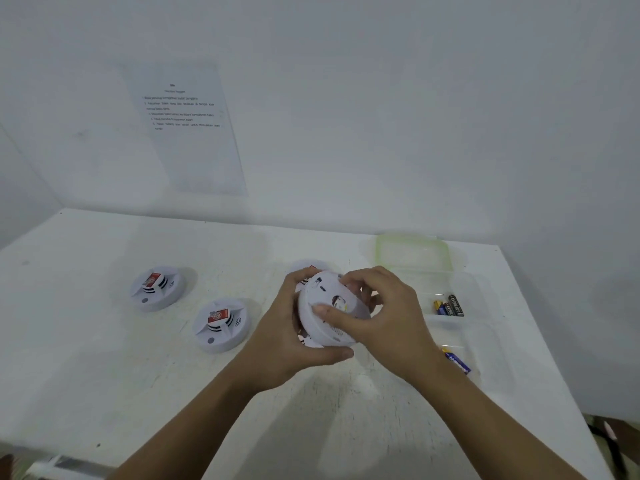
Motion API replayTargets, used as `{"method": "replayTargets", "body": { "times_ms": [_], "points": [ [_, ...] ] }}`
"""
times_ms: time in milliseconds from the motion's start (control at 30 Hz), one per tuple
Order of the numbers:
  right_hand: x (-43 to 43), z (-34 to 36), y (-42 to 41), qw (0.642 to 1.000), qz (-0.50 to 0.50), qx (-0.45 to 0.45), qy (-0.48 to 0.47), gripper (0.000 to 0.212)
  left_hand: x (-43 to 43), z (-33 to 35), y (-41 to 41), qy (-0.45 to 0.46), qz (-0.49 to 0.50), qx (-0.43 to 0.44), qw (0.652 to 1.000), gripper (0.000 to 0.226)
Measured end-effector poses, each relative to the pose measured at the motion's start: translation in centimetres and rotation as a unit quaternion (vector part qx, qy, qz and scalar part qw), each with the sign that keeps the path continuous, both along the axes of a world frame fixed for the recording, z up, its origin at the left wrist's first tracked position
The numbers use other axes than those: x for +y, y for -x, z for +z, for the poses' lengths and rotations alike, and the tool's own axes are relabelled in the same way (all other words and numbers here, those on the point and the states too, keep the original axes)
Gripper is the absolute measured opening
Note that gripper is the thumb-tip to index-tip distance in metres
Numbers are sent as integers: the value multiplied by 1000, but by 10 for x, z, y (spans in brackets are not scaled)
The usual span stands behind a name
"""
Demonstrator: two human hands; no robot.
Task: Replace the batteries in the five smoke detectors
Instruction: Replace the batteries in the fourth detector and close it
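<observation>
White desk (104,375) runs along a white wall, where a printed sheet (187,129) hangs on the left; its text is too blurred to read. The left detector (157,288) lies on the desk with its red label up. Just right of it and nearer the person lies the second detector (221,323), also label up.

The held detector (322,292) is at the middle, lifted off the desk and tilted so its flat back faces the camera. The left grip (280,344) cups it from the left and below, with the thumb curled under the lower rim and the fingertips hooked over the upper edge. The right grip (384,317) closes on it from the right, its thumb laid across the back and its fingers curled over the top rim. Both grips are tight around the round body. Behind them a third detector (304,266) rests on the desk, mostly hidden.

To the right stands a clear box (474,289) with divided compartments. Its green-rimmed lid (412,252) lies just behind it. The rear compartment holds a few batteries (449,305) lying side by side. A near compartment holds a blue battery (457,362), partly covered by the right wrist.
</observation>
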State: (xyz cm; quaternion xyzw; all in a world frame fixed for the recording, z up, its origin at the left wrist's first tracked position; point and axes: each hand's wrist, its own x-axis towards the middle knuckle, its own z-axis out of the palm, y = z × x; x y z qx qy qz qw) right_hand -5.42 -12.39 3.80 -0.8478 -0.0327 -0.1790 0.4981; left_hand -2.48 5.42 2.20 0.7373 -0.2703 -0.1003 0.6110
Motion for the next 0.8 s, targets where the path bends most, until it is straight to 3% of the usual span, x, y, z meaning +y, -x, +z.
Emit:
{"method": "replayTargets", "body": {
  "times_ms": [200,500,800],
  "points": [
    [7,2,-4,997,-54,25,-49,48,-6,-5,1,-13,38,-15,999,98],
    [-5,7,-3,993,29,81,-78,53,6,6,-8,-49,-23,-13,998,92],
    [-7,8,-6,997,47,44,-31,53,11,11,-17,-70,-38,-30,996,94]
  ]
}}
